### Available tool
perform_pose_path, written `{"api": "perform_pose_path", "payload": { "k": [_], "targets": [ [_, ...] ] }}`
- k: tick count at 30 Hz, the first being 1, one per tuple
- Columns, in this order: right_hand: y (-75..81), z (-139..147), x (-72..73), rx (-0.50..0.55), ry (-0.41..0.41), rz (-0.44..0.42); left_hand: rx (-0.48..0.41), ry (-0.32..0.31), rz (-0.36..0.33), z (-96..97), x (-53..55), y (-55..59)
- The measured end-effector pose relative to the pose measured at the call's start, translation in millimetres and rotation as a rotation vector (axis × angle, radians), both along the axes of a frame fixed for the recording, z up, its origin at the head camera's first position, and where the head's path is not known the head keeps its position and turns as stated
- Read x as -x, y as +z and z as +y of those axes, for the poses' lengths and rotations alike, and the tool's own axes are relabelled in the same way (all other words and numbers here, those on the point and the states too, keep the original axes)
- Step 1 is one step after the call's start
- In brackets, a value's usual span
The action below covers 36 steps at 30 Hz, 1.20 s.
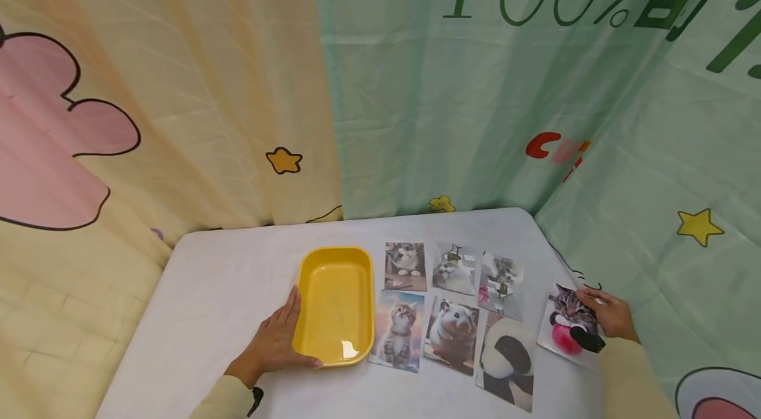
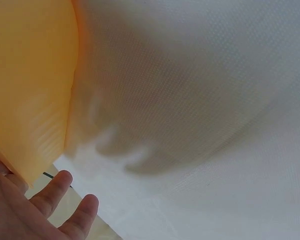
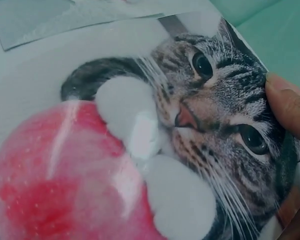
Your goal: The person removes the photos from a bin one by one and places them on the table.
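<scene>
A yellow tray (image 1: pixel 336 303) with nothing in it stands left of the middle of the white table. My left hand (image 1: pixel 275 338) rests against the tray's left side, with the thumb by its near edge and the fingers stretched along the wall. Loose fingers (image 2: pixel 81 215) of that hand show beside the tray in the left wrist view. At the table's right, my right hand (image 1: pixel 614 316) pinches a glossy photo card (image 1: pixel 569 325) by its right edge. That card shows a tabby cat with a pink ball, and the thumb (image 3: pixel 290 107) lies on its face.
Photo cards lie in two rows right of the tray. The back row has three cat cards (image 1: pixel 406 266); the front row has a kitten card (image 1: pixel 397 333), a hamster-like animal card (image 1: pixel 453 334) and a panda card (image 1: pixel 507 359). Printed curtains (image 1: pixel 392 108) hang behind and beside the table (image 1: pixel 238 287).
</scene>
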State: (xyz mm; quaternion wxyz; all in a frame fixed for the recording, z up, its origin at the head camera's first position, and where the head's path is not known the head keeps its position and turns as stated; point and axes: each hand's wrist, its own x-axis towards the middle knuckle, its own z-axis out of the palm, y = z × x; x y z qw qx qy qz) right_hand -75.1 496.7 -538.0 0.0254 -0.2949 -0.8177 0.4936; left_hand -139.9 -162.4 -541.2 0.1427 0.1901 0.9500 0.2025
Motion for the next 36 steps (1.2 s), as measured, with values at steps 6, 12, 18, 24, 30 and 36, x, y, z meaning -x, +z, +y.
{"api": "perform_pose_path", "payload": {
  "k": [6,12,18,24,30,36],
  "targets": [
    [-10.1,6,-5.6,-0.05,0.057,-0.093,0.011,-0.01,0.002,-2.2,-0.2,-0.9],
    [-18.2,-2,-6.1,-0.078,-0.002,-0.097,0.007,-0.006,-0.008,-2.3,-1.8,-3.1],
    [-17.4,-17,-3.4,-0.218,-0.048,-0.085,-0.01,-0.01,-0.005,-2.1,-4.2,-6.1],
    [-16.5,-41,6.6,-0.25,-0.046,-0.035,-0.006,-0.012,-0.001,-3.6,-4.7,-5.9],
    [-11.6,-62,17.6,-0.207,-0.032,0.012,-0.002,-0.017,0.003,-2.1,-3.3,-3.7],
    [-2.5,-79,27.8,-0.224,0.019,0.019,0.008,-0.006,0.008,0.9,-2.7,0.5]
  ]
}}
